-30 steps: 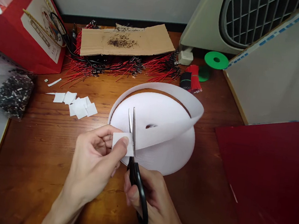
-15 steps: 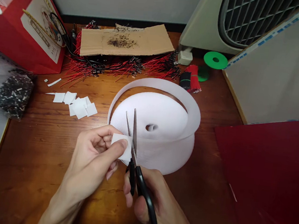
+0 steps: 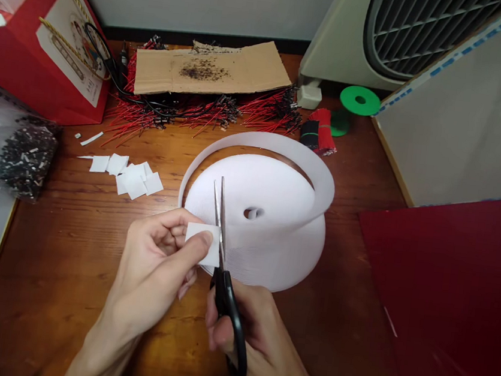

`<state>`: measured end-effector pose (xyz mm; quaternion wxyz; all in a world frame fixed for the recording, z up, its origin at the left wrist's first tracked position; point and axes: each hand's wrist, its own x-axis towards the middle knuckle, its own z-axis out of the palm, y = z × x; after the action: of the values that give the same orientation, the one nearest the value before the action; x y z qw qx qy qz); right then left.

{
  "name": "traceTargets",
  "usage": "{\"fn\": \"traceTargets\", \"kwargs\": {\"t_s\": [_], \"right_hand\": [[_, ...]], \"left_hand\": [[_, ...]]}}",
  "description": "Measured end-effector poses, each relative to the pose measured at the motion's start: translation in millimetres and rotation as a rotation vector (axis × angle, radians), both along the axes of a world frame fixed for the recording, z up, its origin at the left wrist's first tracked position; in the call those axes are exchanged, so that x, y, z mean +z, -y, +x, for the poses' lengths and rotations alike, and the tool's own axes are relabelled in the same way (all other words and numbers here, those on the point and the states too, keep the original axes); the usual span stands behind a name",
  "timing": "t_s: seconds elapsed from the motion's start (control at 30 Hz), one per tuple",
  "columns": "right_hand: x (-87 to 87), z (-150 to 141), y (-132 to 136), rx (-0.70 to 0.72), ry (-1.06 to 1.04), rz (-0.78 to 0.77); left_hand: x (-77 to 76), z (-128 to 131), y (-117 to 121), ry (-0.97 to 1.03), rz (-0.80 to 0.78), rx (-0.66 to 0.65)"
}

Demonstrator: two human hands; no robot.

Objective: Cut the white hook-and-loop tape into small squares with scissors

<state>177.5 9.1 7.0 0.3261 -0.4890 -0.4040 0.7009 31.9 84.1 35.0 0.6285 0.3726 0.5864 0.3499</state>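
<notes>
Between thumb and fingers, my left hand pinches a small white square piece. My right hand grips black-handled scissors; their narrowly parted blades lie along the right edge of the white piece. Behind both hands rests a large roll of white strip, its loose outer turn looping above it. I cannot tell whether the piece is still joined to the strip. Several cut white squares lie in a loose pile left of the roll.
Bundles of red wires lie under a stained cardboard sheet at the back. A red paper bag and a plastic bag of small dark parts stand left. Green spools and a dark red board are right.
The scissor blades have drawn closer together at the white piece's right edge, and the handles have come together in my right hand. My left hand has barely moved.
</notes>
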Motion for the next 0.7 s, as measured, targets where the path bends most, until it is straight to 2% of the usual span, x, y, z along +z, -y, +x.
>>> {"fn": "traceTargets", "kwargs": {"t_s": [0.1,0.17,0.23,0.3,0.37,0.47,0.6,0.7], "right_hand": [[-2.4,1.2,0.3,-0.056,0.032,0.022],[-2.7,2.8,1.3,-0.063,0.053,-0.006],[-3.1,4.5,1.4,-0.049,0.072,-0.033],[-3.8,5.7,-0.1,-0.027,0.087,-0.043],[-4.3,6.0,-2.9,-0.002,0.076,-0.046],[-4.2,5.2,-7.6,0.018,0.038,-0.052],[-3.7,4.6,-10.9,0.032,0.032,-0.059],[-3.5,4.9,-11.7,0.031,0.028,-0.064]], "left_hand": [[-2.3,-3.0,1.9,-0.011,0.016,-0.021],[-6.1,-11.9,-2.1,-0.084,0.081,0.018],[-12.2,-28.1,-11.8,-0.271,0.193,0.108],[-20.5,-49.4,-25.1,-0.545,0.299,0.177],[-29.9,-70.8,-37.2,-0.753,0.327,0.148],[-43.3,-92.6,-45.9,-0.913,0.339,0.080],[-54.4,-98.9,-43.2,-1.017,0.390,0.134],[-53.8,-96.5,-39.3,-1.067,0.463,0.135]]}}
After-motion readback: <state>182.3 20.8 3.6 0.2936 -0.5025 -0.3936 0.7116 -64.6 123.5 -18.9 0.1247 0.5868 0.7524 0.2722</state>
